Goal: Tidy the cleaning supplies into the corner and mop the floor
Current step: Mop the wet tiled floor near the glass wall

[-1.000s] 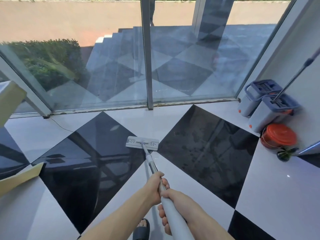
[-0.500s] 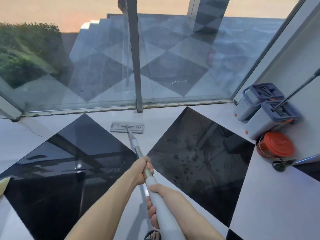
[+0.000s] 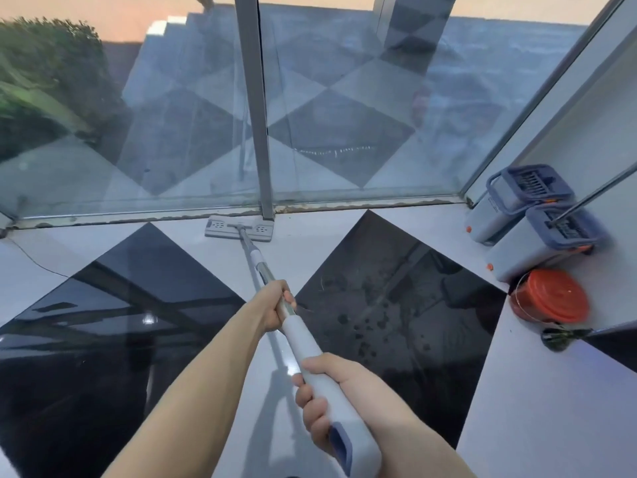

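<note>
Mop (image 3: 312,343): shaft clenched by left hand (image 3: 275,307) ahead and right hand (image 3: 324,398) nearer the body; long axis runs straight forward from the fingers, its head (image 3: 239,230) apparently touching the window frame (image 3: 138,213).

I'm looking at a glazed entrance corner of a building: checkered floor tiles (image 3: 348,232), glass wall (image 3: 362,115), steps (image 3: 165,25) and a hedge (image 3: 44,77) outside.

Glossy blk/wht checker floor (image 3: 537,391), glass wall (image 3: 138,132) w/ daylight.
</note>
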`<state>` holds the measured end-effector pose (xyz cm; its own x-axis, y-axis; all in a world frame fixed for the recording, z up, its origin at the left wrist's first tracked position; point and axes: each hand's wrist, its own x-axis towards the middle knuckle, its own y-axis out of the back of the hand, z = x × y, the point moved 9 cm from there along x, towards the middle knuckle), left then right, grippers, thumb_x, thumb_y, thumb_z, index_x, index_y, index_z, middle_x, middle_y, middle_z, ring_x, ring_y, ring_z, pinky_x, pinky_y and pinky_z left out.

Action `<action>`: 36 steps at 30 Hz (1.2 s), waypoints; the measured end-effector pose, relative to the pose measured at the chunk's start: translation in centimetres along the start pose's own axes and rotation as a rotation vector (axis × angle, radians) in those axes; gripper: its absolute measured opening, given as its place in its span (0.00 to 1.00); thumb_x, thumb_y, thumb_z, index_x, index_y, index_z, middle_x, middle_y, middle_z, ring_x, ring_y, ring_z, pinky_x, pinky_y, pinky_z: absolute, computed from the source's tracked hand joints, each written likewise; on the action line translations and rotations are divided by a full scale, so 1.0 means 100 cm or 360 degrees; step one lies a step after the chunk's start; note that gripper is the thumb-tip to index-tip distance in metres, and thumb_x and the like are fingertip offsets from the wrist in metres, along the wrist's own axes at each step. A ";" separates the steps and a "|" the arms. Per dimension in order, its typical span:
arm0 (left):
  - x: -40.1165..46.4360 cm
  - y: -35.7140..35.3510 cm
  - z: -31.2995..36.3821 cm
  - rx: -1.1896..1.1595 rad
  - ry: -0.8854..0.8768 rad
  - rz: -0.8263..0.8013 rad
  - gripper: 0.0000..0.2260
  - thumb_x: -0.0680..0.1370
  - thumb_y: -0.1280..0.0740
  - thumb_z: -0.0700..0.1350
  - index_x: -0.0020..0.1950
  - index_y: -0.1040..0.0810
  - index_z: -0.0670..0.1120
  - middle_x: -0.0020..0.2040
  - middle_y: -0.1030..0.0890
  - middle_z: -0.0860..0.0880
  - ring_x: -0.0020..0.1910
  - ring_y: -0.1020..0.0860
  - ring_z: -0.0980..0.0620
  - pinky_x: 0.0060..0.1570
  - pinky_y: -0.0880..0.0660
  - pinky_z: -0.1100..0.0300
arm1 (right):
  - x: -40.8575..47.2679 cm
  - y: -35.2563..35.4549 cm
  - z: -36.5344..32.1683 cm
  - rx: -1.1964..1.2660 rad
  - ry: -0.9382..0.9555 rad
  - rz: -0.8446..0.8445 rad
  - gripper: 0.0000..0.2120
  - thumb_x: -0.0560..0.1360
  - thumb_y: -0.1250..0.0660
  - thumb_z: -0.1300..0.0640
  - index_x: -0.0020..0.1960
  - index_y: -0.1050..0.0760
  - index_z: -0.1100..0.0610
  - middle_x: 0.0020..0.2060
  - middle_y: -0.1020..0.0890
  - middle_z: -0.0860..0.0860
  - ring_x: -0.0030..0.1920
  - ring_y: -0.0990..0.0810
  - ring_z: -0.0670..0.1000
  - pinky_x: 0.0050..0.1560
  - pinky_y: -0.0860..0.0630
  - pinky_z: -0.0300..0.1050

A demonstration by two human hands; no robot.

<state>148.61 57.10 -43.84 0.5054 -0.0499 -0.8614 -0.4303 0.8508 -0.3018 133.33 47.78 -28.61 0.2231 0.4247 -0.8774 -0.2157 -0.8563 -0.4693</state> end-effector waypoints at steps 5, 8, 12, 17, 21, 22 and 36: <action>-0.014 0.011 -0.045 -0.0104 0.0068 -0.0020 0.10 0.76 0.46 0.34 0.38 0.39 0.46 0.19 0.36 0.51 0.13 0.37 0.56 0.16 0.34 0.71 | -0.011 0.018 0.035 -0.0080 0.0095 0.0009 0.07 0.75 0.36 0.60 0.42 0.31 0.63 0.25 0.27 0.56 0.18 0.30 0.50 0.22 0.31 0.34; -0.040 -0.004 -0.077 -0.0100 0.0043 -0.0071 0.11 0.77 0.46 0.34 0.37 0.38 0.45 0.18 0.36 0.51 0.13 0.37 0.57 0.16 0.34 0.71 | -0.032 0.042 0.052 -0.0098 0.0144 0.0040 0.07 0.74 0.37 0.60 0.43 0.30 0.64 0.25 0.26 0.56 0.19 0.29 0.52 0.24 0.29 0.36; -0.079 -0.015 -0.127 -0.0083 0.0060 -0.0082 0.12 0.77 0.45 0.34 0.35 0.38 0.45 0.18 0.35 0.51 0.13 0.36 0.57 0.17 0.33 0.71 | -0.061 0.073 0.080 -0.0182 0.0139 0.0048 0.08 0.74 0.37 0.60 0.42 0.29 0.65 0.25 0.25 0.58 0.20 0.28 0.53 0.26 0.29 0.37; -0.125 -0.028 -0.194 -0.0015 0.0089 -0.0062 0.13 0.76 0.44 0.33 0.35 0.38 0.45 0.18 0.35 0.50 0.13 0.36 0.56 0.16 0.32 0.70 | -0.084 0.117 0.114 -0.0272 0.0157 0.0113 0.09 0.74 0.36 0.59 0.43 0.28 0.66 0.27 0.24 0.59 0.21 0.27 0.54 0.27 0.29 0.41; -0.154 -0.040 -0.234 0.0008 0.0119 -0.0103 0.12 0.76 0.44 0.33 0.35 0.38 0.45 0.18 0.34 0.50 0.14 0.35 0.55 0.17 0.32 0.69 | -0.096 0.141 0.129 -0.0275 0.0124 0.0173 0.13 0.76 0.37 0.56 0.43 0.27 0.68 0.25 0.24 0.58 0.19 0.27 0.54 0.23 0.27 0.39; -0.158 -0.042 -0.242 0.0014 0.0123 -0.0111 0.12 0.76 0.44 0.33 0.35 0.37 0.45 0.18 0.34 0.49 0.14 0.35 0.55 0.18 0.32 0.69 | -0.101 0.144 0.132 -0.0263 0.0112 0.0166 0.13 0.76 0.37 0.56 0.43 0.27 0.68 0.24 0.24 0.58 0.18 0.27 0.53 0.21 0.27 0.38; -0.172 -0.067 -0.261 0.0222 0.0198 -0.0180 0.14 0.75 0.44 0.33 0.31 0.37 0.45 0.19 0.33 0.48 0.16 0.35 0.53 0.19 0.33 0.68 | -0.096 0.159 0.130 0.0015 0.0084 0.0101 0.14 0.77 0.40 0.58 0.37 0.29 0.66 0.23 0.28 0.56 0.16 0.30 0.51 0.18 0.32 0.34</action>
<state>123.25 38.62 -37.66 0.4449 -0.2061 -0.8716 -0.2638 0.8998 -0.3474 115.45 33.95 -28.94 0.2584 0.3536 -0.8990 -0.2400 -0.8779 -0.4143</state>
